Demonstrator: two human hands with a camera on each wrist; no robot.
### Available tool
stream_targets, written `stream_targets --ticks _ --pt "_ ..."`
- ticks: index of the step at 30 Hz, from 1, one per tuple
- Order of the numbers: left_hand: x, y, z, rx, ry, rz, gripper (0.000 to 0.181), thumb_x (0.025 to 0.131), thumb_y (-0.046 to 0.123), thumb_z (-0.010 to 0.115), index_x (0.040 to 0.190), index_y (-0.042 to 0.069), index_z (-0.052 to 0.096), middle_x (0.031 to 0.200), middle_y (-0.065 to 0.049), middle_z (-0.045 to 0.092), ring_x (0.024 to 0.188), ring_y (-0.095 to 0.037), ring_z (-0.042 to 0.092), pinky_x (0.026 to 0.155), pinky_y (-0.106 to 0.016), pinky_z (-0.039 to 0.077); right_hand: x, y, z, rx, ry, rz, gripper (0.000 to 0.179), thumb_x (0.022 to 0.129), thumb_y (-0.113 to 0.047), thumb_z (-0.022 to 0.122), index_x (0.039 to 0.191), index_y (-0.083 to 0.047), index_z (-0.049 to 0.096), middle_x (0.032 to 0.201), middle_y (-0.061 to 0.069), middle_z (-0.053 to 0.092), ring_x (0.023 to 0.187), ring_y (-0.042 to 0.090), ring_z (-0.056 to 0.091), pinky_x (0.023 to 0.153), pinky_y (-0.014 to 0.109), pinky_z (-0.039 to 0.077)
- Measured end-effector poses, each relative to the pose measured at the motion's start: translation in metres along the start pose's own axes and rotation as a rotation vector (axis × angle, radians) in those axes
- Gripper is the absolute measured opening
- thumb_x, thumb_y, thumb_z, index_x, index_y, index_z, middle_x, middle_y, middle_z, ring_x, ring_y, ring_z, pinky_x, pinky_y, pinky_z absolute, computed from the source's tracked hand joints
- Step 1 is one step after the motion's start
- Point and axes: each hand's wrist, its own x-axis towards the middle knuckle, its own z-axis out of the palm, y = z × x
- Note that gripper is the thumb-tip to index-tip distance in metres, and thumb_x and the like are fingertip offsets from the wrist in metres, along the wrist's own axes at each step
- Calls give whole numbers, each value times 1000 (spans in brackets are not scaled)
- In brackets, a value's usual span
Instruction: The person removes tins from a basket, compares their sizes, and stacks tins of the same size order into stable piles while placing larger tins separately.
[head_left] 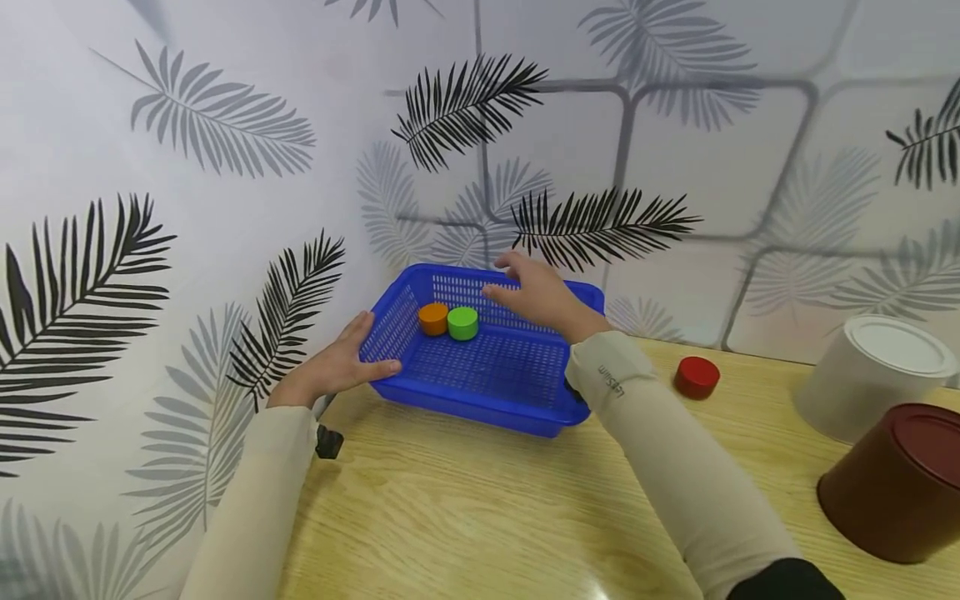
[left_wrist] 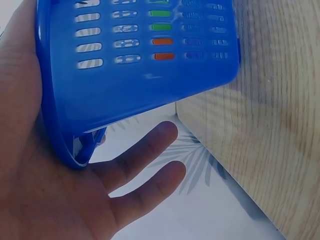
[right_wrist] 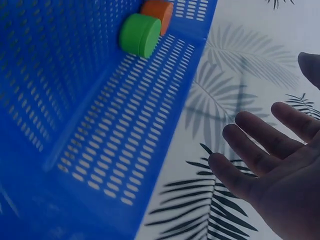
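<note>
A blue plastic basket with slotted walls stands on the table. Inside, at its far left, an orange round lidded container sits beside a green one. My left hand rests against the basket's left corner, the rim lying between thumb and fingers. In the left wrist view two fingers stretch out straight, away from the wall. My right hand hovers over the far right part of the basket, fingers spread and loosely bent, with nothing in them; the right wrist view shows it beyond the rim.
A red round container stands on the table right of the basket. Farther right are a white tub and a dark brown tub. Leaf-patterned covering rises behind and to the left of the table.
</note>
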Motion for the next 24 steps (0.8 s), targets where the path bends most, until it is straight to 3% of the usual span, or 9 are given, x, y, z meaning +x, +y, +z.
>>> stream_targets --ticks 6,12,17,20,24 --pt "-1 0 0 -9 4 4 116 89 62 67 162 8 -5 168 -14 -11 152 -36 -7 117 -63 7 12 11 20 -10 -21 18 57 103 -37 60 150 -8 45 141 22 53 125 36 53 98 52 47" --pt "1 4 -4 5 -2 0 116 89 63 66 162 8 -6 168 -14 -12 153 -35 -8 118 -61 6 21 34 42 -129 -156 76 58 103 -30 59 150 -1 43 147 19 51 133 36 48 108 50 40" --pt "-2 5 -5 13 -9 -6 116 90 62 66 162 6 -6 168 -15 -12 153 -36 -7 118 -60 7 36 34 56 -207 -223 21 57 100 -11 58 153 -3 40 154 15 44 141 35 40 115 47 32" --pt "-5 3 -4 23 -6 -27 116 90 62 67 162 6 -6 168 -15 -12 152 -36 -6 118 -61 8 45 30 67 -248 -306 -20 65 95 2 53 157 -6 35 158 14 39 140 33 41 114 43 33" --pt "-2 2 0 9 6 -25 117 89 62 68 162 7 -5 168 -15 -11 153 -37 -5 118 -61 7 53 32 73 -290 -379 24 73 92 5 50 160 -12 31 160 13 35 131 33 47 103 43 40"
